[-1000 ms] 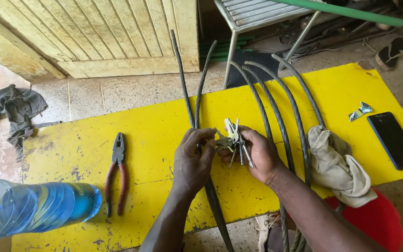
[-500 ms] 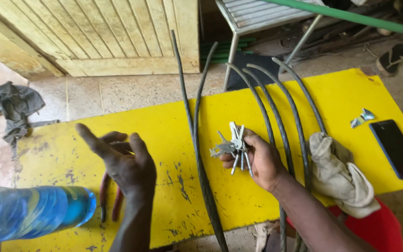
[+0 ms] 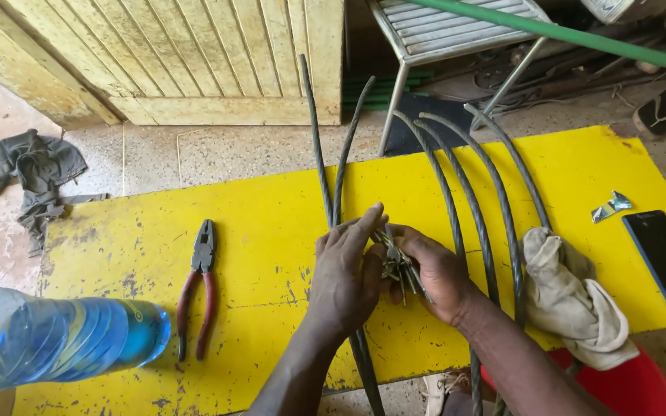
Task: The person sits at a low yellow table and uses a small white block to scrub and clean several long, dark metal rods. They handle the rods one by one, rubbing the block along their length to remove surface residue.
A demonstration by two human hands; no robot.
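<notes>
At desk centre, a bundle of frayed wire ends (image 3: 399,263) is gripped by the right hand (image 3: 435,271) while left-hand (image 3: 346,279) fingers close onto it, steadying it; pliers (image 3: 198,286) lie at nine o'clock.

Bundle of short grey metal fasteners (image 3: 401,266): thin, dull, clustered together, ends fanning out at several angles, some pointing down and right. Sits between both hands above yellow table, roughly at its middle, partly hidden by fingers; exact count and kind cannot be told.

Two long dark twisted steel cables (image 3: 325,162): side by side, nearly touching, running from far table edge toward near edge, passing under bundle, tops rising beyond table.
</notes>
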